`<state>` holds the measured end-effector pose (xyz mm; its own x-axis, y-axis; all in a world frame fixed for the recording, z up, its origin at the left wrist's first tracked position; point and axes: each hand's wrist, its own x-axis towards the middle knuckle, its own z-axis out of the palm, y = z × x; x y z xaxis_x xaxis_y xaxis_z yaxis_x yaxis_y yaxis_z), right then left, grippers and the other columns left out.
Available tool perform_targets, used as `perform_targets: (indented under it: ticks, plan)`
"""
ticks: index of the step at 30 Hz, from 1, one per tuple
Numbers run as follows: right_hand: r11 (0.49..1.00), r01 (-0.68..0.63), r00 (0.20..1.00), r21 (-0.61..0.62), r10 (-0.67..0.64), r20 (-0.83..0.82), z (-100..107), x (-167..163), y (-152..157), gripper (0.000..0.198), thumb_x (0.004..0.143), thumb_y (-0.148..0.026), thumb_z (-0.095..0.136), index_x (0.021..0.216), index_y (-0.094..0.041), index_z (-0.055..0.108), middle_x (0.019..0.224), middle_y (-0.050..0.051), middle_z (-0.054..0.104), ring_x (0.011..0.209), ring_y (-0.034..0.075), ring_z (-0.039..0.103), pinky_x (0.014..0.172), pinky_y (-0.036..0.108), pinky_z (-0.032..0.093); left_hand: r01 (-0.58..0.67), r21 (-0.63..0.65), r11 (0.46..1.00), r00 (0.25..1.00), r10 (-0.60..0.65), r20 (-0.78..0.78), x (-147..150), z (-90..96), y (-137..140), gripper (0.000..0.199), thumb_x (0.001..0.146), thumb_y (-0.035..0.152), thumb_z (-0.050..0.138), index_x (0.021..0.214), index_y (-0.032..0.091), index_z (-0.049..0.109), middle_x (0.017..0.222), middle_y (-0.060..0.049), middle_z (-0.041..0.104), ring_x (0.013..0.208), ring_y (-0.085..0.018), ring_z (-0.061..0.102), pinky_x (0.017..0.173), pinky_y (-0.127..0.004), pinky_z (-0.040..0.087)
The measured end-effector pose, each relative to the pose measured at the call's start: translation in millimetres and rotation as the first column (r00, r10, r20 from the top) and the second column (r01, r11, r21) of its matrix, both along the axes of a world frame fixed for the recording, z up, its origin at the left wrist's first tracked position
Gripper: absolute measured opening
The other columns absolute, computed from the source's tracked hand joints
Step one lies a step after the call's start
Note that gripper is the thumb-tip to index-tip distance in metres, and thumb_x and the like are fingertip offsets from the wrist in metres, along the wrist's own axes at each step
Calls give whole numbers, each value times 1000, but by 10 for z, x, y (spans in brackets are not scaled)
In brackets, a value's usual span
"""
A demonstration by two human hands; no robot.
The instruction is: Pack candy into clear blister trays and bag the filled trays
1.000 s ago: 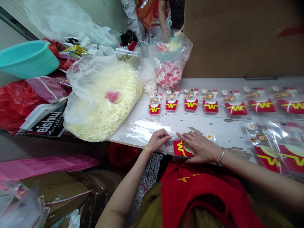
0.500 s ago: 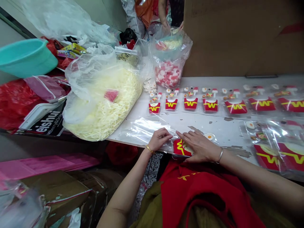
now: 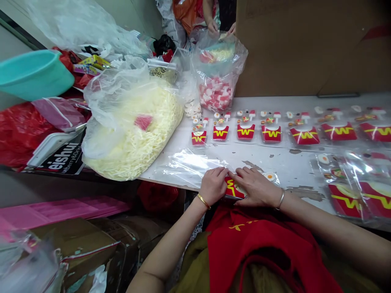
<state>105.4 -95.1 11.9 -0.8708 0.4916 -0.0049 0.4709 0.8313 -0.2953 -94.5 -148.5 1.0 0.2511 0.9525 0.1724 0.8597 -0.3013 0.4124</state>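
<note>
- Centre near: a clear packet (image 3: pixel 233 193) with a red carton marked in yellow lies at the near edge of the worktop (image 3: pixel 253 152); it is turned sideways to the row beyond, with a fried-egg piece (image 3: pixel 270 176) at its right end.
- Hands: the left hand (image 3: pixel 213 187), fingers bent, is at the packet's left end; the right hand (image 3: pixel 255 188) lies over its middle, fingers extended; the fingertips of the two come close together, and whether either hand grips the plastic cannot be told.
- Left of the packet: glossy clear plastic (image 3: pixel 186 162); farther left, a large bag of pale yellow strips (image 3: pixel 149 148) with a pink piece (image 3: pixel 143 121) among them.
- Beyond: a row of similar packets (image 3: pixel 271 133); at near right, overlapping packets (image 3: pixel 345 199).
- Far centre: a bag of red-and-white pieces (image 3: pixel 216 93); behind it, a co-worker's hand (image 3: pixel 213 26); to its right, a cardboard box (image 3: pixel 305 49).
- Far left: a turquoise basin (image 3: pixel 36 75).
</note>
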Motion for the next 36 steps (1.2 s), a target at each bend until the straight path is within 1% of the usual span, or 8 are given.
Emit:
perform_targets:
  ticks: [7, 10, 17, 20, 23, 26, 30, 36]
  plan:
    - [996, 85, 996, 16, -85, -10, -19, 37, 5, 90, 70, -66, 56, 140, -14, 35, 109, 16, 54, 104, 33, 48, 94, 47, 34, -316, 65, 947, 931, 322, -174, -73, -19, -161, 8, 80, 23, 55, 85, 18, 59, 83, -10, 62, 84, -26, 54, 75, -40, 34]
    - [989, 150, 989, 20, -149, -5, -31, 14, 2, 88, 73, -67, 52, 141, -14, 33, 108, 17, 54, 105, 34, 47, 93, 47, 34, -259, 29, 966, 942, 259, -212, -82, -25, -242, 21, 83, 24, 52, 64, 19, 51, 62, -4, 56, 70, -21, 51, 70, -36, 29]
    - [959, 283, 959, 26, -282, -13, -15, -79, -15, 84, 78, -64, 48, 143, -14, 30, 112, 19, 53, 105, 35, 46, 86, 45, 37, -191, -2, 982, 967, 188, -171, 240, 83, -300, 16, 81, 20, 52, 64, 18, 53, 67, -5, 60, 72, -20, 52, 72, -37, 28]
    - [975, 222, 975, 27, -221, -26, -39, -48, 41, 84, 78, -62, 49, 143, -13, 28, 115, 19, 53, 105, 33, 48, 86, 44, 38, -60, -86, 994, 981, 43, -191, 362, 191, -244, 16, 82, 20, 51, 67, 17, 57, 70, -7, 61, 75, -22, 54, 75, -39, 29]
    - [994, 99, 994, 50, -96, -54, -101, 65, 114, 98, 70, -71, 53, 145, -14, 24, 131, 20, 47, 120, 36, 40, 97, 51, 31, 99, -173, 980, 972, -132, -192, 293, 330, -35, 14, 84, 30, 55, 83, 18, 62, 84, -8, 63, 83, -22, 55, 77, -38, 31]
    - [980, 167, 981, 105, -155, -119, -173, 234, 92, 109, 65, -79, 52, 147, -17, 17, 147, 18, 30, 136, 38, 19, 107, 58, 13, 240, -186, 953, 940, -275, -200, 94, 406, 304, 35, 79, 41, 62, 110, 24, 60, 110, -10, 59, 101, -26, 51, 84, -39, 31]
    - [867, 488, 858, 99, -457, -234, -291, 452, -109, 97, 77, -69, 48, 148, -16, 10, 151, 17, 21, 140, 34, 11, 109, 58, 11, 440, -269, 857, 855, -491, -166, -72, 342, 710, 53, 66, 49, 73, 112, 27, 59, 130, -11, 49, 121, -32, 40, 94, -44, 30]
    - [620, 784, 545, -47, -722, -426, -469, 632, -288, 93, 74, -68, 54, 142, -13, 25, 134, 22, 41, 129, 39, 31, 103, 64, 21, 572, -303, 762, 805, -592, 32, -43, 251, 966, 16, 64, 31, 76, 74, 24, 66, 114, -5, 59, 112, -27, 49, 97, -41, 32]
